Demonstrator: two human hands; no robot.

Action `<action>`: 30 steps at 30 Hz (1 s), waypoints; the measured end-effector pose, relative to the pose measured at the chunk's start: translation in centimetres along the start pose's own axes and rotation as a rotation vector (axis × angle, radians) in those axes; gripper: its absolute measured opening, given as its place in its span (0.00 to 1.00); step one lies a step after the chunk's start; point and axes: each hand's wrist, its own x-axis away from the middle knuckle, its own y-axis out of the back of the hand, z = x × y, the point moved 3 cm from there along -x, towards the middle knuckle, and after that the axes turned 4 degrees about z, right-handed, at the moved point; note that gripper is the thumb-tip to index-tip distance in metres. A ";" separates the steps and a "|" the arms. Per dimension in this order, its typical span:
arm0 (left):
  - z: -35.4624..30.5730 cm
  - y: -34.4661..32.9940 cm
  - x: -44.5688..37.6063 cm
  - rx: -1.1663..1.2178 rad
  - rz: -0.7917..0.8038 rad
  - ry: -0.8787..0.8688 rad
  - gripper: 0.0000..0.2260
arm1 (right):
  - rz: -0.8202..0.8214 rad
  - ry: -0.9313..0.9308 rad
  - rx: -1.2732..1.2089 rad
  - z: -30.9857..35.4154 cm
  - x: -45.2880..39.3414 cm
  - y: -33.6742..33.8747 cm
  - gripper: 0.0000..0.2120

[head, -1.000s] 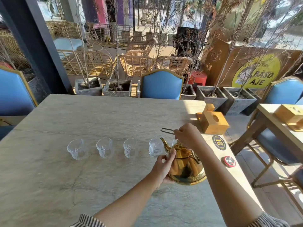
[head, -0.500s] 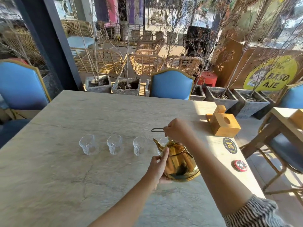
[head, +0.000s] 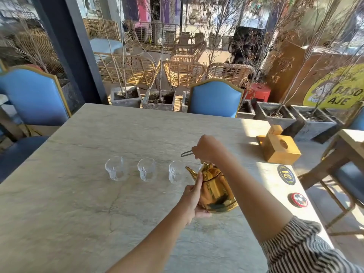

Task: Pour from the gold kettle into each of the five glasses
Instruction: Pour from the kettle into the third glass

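Observation:
The gold kettle (head: 215,189) hangs tilted over the marble table (head: 78,213), its spout pointing left at the row of clear glasses. My right hand (head: 206,147) grips the kettle's wire handle from above. My left hand (head: 194,198) cups the kettle's lower left side and base. Three glasses stand free in a row: left (head: 115,171), middle (head: 146,169), right (head: 175,172). A fourth glass (head: 199,168) shows only as a rim behind the spout. Any further glass is hidden by the kettle and my right arm.
A wooden tissue box (head: 278,147) sits at the table's right edge, with a round dark number badge (head: 286,174) and a red-rimmed disc (head: 299,200) nearer me. Blue chairs stand at the far side (head: 214,99) and left (head: 29,97). Another table (head: 352,140) is at right.
The kettle has swung left along the row: its spout now reaches almost to the third glass and covers most of the fourth. Both hands keep their hold. The camera has turned left.

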 end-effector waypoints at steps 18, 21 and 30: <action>-1.7 -1.8 2.4 0.004 0.110 -0.032 0.47 | 0.060 0.030 0.072 1.7 0.5 2.6 0.10; -1.9 -2.1 2.7 -0.005 0.125 -0.033 0.43 | 0.053 0.041 0.076 1.8 0.6 3.0 0.11; -1.8 -2.0 2.7 -0.028 0.125 -0.033 0.45 | 0.041 0.049 0.069 1.6 0.9 3.1 0.12</action>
